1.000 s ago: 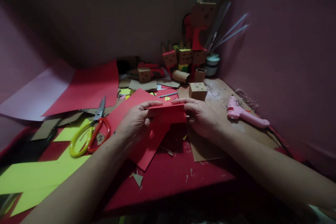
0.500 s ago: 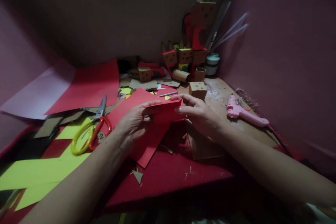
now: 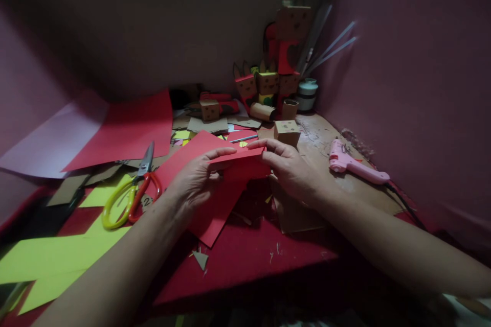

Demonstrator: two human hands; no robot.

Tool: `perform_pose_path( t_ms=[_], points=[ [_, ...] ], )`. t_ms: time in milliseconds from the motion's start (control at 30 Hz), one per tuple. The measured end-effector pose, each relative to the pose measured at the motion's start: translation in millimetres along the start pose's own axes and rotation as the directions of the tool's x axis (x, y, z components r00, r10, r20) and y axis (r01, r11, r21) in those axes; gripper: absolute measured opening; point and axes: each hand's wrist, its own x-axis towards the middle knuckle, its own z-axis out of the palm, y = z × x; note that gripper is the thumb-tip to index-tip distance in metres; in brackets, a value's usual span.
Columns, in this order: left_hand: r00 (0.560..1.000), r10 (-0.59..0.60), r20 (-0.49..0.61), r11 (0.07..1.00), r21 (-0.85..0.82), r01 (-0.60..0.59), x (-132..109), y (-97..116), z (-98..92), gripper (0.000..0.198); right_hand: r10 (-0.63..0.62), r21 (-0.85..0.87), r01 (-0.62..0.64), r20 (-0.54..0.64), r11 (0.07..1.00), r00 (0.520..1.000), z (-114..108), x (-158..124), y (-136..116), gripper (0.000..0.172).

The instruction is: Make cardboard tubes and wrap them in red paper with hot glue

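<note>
A folded red paper piece (image 3: 245, 161) is held up between both hands near the middle of the view. My left hand (image 3: 197, 176) grips its left end, thumb along the top edge. At its right end, my right hand (image 3: 282, 163) pinches the paper between thumb and fingers. Below lies a larger red sheet (image 3: 217, 214) on the dark red table (image 3: 264, 260). Scissors (image 3: 143, 168) with one yellow and one red handle rest left of my left hand. A small cardboard box with a drawn face (image 3: 287, 133) sits just beyond my right hand.
A pink glue gun (image 3: 356, 166) lies at the right, its cord trailing forward. Several cardboard figures (image 3: 268, 83) and a teal-lidded jar (image 3: 307, 94) stand at the back. Yellow paper (image 3: 49, 255) and another red sheet (image 3: 130, 125) spread across the left.
The held paper's right end has tilted slightly, and the right thumb has shifted on it. Both hands keep their hold. The whole view has moved a little.
</note>
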Motion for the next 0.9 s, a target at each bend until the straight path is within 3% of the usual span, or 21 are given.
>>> perform_pose_path(
  t_ms=[167,367,533,667,900],
  points=[
    [1.000,-0.004,-0.016,1.000,0.019,0.004,-1,0,2.6,0.022,-0.085,0.031,0.087,-0.039,0.996,0.996,1,0,2,0.006],
    [0.998,0.063,-0.014,0.989,0.132,-0.060,-3,-3,3.7,0.030,-0.095,0.030,0.098,-0.067,0.995,0.993,-2,2,3,0.019],
    [0.992,0.128,0.016,0.990,0.056,-0.129,4,-8,2.2,0.016,-0.112,0.029,0.114,-0.078,0.993,0.991,-4,7,5,0.019],
    [0.990,0.126,0.064,0.992,0.003,-0.127,4,-8,5.1,0.019,-0.141,0.048,0.146,-0.095,0.988,0.986,-2,10,7,0.018],
    [0.980,0.194,0.049,0.971,0.132,-0.199,-7,-6,9.8,0.021,-0.164,0.005,0.165,-0.098,0.986,0.982,2,9,6,0.015]
  ],
)
